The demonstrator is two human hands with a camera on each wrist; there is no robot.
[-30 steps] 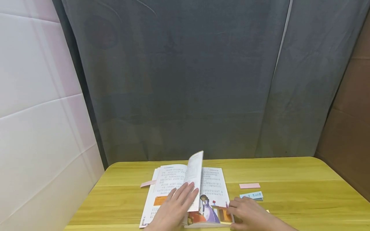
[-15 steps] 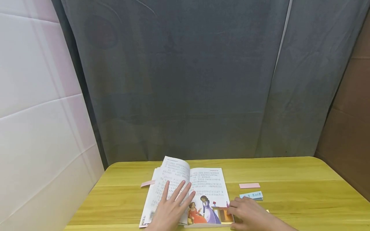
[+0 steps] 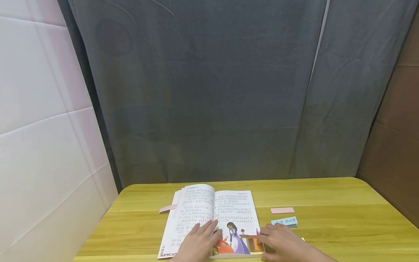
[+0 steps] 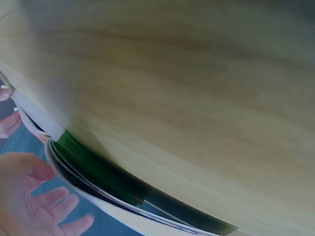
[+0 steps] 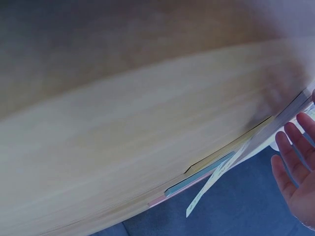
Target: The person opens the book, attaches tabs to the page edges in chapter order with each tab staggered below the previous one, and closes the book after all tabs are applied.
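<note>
Overhead, a grey curtain (image 3: pixel 209 91) is seen as the backdrop, with a white padded wall (image 3: pixel 42 127) to the left and a brown panel (image 3: pixel 396 138) to the right. Below it, a yellow wooden surface (image 3: pixel 343 218) is recorded across the lower part of the head view.

An open book (image 3: pixel 212 214) is laid flat on the surface, near its front edge and left of centre. Printed text is shown on both pages, and a coloured illustration of two figures is seen at the foot of the right-hand page. Several loose leaves are fanned out at the book's left edge.

The left hand (image 3: pixel 199 243) is rested on the lower part of the left page, by the gutter, with fingers held straight and slightly spread; nothing is gripped by it. The right hand (image 3: pixel 281 242) is placed at the lower right corner of the book, fingers bent loosely over the page edge; whether the page is pinched cannot be told from the pictures.

A blue paper slip (image 3: pixel 284 221) is noted on the surface just beyond the right hand, apart from the book. A pink slip (image 3: pixel 282 210) is lying just behind it, and another pink slip (image 3: pixel 167 208) is seen protruding at the book's left edge.

In both wrist views only blurred wood grain, book edges and fingertips are shown.
</note>
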